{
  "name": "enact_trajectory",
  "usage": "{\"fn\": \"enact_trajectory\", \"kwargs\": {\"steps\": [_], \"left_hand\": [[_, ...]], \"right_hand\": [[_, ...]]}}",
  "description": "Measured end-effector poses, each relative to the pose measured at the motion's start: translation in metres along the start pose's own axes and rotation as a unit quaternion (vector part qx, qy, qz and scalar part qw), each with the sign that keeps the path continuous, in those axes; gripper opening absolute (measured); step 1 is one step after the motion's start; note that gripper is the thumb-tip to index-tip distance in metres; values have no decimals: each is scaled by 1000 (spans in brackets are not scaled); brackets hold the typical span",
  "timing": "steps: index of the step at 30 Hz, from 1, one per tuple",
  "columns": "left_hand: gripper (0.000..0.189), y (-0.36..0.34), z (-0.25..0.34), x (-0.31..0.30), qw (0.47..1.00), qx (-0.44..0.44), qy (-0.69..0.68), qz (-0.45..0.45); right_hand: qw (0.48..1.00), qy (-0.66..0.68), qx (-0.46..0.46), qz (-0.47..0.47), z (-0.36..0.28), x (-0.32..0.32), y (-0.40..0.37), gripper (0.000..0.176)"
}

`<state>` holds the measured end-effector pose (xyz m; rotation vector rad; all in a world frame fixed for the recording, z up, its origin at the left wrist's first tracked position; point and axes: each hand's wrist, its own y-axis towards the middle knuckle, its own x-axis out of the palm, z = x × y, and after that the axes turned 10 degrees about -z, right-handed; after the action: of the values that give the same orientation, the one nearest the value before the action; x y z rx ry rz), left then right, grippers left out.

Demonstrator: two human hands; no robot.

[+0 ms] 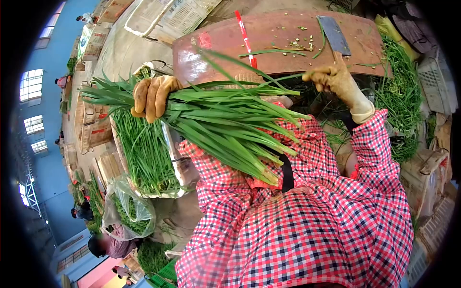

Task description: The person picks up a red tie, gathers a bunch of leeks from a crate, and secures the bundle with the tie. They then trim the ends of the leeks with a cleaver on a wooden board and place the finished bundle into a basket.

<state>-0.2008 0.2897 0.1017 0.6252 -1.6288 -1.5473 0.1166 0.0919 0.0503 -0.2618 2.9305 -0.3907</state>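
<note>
Fingers of the left hand (154, 96) wrap the green bunch (225, 115), hiding part; I can't tell whether the right hand's (335, 82) bent fingers, upper right, pinch a leaf (288, 78).

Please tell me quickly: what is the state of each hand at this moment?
Left hand: closed around a bunch of long green leaves.
Right hand: fingers bent together, apparently pinching the end of a single leaf.

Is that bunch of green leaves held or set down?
Held: the gloved left hand is wrapped around the bunch.
</note>
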Motion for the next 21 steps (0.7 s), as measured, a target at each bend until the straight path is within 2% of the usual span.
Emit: {"fn": "enact_trajectory", "kwargs": {"steps": [2, 4, 6, 7, 10, 12, 14, 16, 17, 18, 19, 20, 21], "left_hand": [[23, 0, -5, 0, 1000, 11, 0, 14], [27, -5, 6, -15, 998, -11, -12, -54], [33, -8, 9, -22, 996, -8, -12, -91], [32, -6, 13, -20, 995, -43, -8, -87], [30, -2, 13, -24, 992, -61, -12, -110], [27, -5, 8, -20, 998, 5, -13, -66], [24, -9, 4, -13, 997, 71, -11, -22], [24, -6, 4, -12, 999, 38, 9, -19], [23, -4, 3, -12, 1000, 21, 17, -16], [23, -1, 1, -11, 1000, 6, 24, -12], [24, 3, -15, -2, 996, 77, 14, 51], [25, -6, -4, -3, 995, 64, 7, 75], [25, -7, -6, -1, 994, 42, 17, 95]], "right_hand": [[998, -57, -8, 6, 2, 6, -13, 31], [990, -136, -4, 31, -6, 11, -25, 34], [991, -90, -72, 69, -16, 12, -24, 34], [994, 4, -95, 46, -34, 19, -27, 33], [985, -58, -161, 20, -62, 44, -21, 38], [982, -123, -140, 35, -71, 62, -8, 42], [979, -12, -196, 58, -53, 79, 11, 36], [952, 153, -256, 71, -45, 88, 21, 35], [964, 198, -164, 62, -48, 85, 15, 27], [965, 191, -145, 109, -53, 84, 13, 24], [947, 243, -171, 122, -52, 83, 12, 24], [926, 294, -197, 134, -50, 81, 13, 24], [927, 304, -171, 138, -42, 74, 12, 26]]}}
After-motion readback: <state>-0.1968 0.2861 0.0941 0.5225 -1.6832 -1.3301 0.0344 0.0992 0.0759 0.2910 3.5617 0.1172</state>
